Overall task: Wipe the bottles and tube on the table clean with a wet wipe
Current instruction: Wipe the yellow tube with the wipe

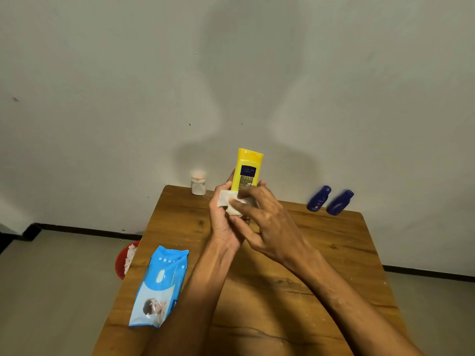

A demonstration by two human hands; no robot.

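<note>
**Wood table, pale wall: wiping the yellow bottle's lower half**

Bare wall backs the table (pixel 321 253), and both hands are raised above its far middle. Right fingers (pixel 246 199) bend over the wipe (pixel 226 199) and pinch it against the yellow bottle (pixel 246 170). The left hand (pixel 222 222) curls round the bottle's base from behind and holds it upright, label facing the camera. The wipe covers only the lower part. The upper body and cap are bare.

To do this well, I would keep the left grip low and firm. The right hand should drag the wipe up to the cap, and the left should turn the bottle between strokes so that the back is cleaned too.

Left of the fingers, near the far edge, stands a white jar (pixel 198 183). Well to their right, two blue bottles (pixel 318 199) lean at the far right corner, close to the edge. The pack (pixel 160 283) lies nearer, overhanging the left edge above a red bin (pixel 122 260). Below the hands the tabletop offers room to set the bottle down.
</note>
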